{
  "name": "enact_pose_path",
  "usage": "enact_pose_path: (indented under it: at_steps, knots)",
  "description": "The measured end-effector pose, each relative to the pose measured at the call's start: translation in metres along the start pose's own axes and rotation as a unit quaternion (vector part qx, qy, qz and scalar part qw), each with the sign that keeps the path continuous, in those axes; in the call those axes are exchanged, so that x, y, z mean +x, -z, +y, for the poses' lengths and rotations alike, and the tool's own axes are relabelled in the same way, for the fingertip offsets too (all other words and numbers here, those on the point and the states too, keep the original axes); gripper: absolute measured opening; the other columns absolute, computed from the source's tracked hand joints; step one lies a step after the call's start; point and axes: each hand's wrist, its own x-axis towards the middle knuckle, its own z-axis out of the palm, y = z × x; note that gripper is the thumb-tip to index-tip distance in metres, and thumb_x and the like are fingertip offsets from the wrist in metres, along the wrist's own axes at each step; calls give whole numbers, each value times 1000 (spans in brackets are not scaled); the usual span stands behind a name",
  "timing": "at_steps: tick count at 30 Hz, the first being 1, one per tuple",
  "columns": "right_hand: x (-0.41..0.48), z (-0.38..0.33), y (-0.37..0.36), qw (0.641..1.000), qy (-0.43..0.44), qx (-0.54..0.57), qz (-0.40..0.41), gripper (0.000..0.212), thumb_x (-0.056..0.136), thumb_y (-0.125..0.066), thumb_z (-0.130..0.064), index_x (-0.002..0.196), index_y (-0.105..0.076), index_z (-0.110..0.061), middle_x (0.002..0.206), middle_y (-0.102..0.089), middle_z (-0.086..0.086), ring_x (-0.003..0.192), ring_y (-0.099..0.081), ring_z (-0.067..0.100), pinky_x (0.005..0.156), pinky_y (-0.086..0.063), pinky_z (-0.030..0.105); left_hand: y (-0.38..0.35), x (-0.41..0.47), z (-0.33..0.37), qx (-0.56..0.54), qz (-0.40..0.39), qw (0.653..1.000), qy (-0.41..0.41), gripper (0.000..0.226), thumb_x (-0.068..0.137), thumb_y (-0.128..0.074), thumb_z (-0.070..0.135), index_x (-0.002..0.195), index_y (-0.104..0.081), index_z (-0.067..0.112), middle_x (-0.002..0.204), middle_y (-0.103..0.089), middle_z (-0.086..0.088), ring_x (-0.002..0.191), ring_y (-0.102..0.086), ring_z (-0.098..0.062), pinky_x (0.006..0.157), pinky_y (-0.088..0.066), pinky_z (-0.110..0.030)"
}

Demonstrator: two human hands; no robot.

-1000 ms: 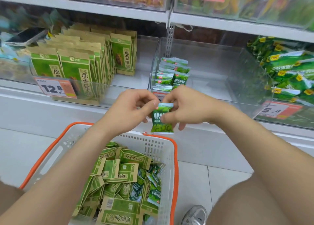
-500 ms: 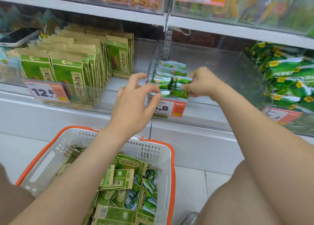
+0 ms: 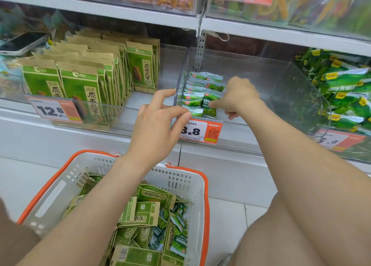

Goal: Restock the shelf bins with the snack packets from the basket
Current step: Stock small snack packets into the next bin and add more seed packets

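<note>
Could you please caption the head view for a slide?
Right hand holds a green packet in the clear bin; left hand open beside it.

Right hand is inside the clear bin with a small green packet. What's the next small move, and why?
Probably seat it and let go: the right hand pinches the small green packet at the front of the packet row in the clear bin. The left hand holds nothing, and the basket has more packets to fetch.

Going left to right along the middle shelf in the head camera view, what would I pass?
phone → tall seed packets → small green packets in the clear bin → large green packets. Both hands overlap the bin, so they are left out.
</note>
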Motion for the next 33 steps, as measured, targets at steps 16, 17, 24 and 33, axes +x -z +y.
enact_pose_path:
  at_steps: [16,17,24,33]
  knots:
    - [-138,-27,7,954,292,-63,-10,29,73,-55,-37,67,-66,-11,61,-63,5,68,-63,31,59,-58,39,-4,-17,7,54,140,987,-61,18,94,-68,15,112,-69,13,127,-50,-17,110,-51,-34,92,-45,-47]
    - [-147,-25,2,945,308,-97,-58,26,75,-57,-36,67,-64,-12,64,-62,5,69,-63,31,60,-58,38,-7,-24,8,84,177,978,-71,14,93,-69,13,106,-68,10,116,-52,-18,101,-49,-36,86,-43,-46]
    - [-184,-8,-78,839,335,-253,-347,26,97,-54,-19,71,-50,-16,76,-53,1,72,-58,24,59,-48,32,-57,-97,-20,69,-350,934,-27,6,86,-61,33,90,-60,28,90,-69,3,89,-66,-27,69,-49,-36]
    - [-183,-9,-97,809,357,-297,-360,22,101,-51,-16,79,-54,-13,76,-52,1,58,-43,15,48,-34,26,-131,-211,-40,149,-677,720,-3,37,99,-63,21,133,-52,11,133,-49,-12,102,-64,-31,79,-52,-41]
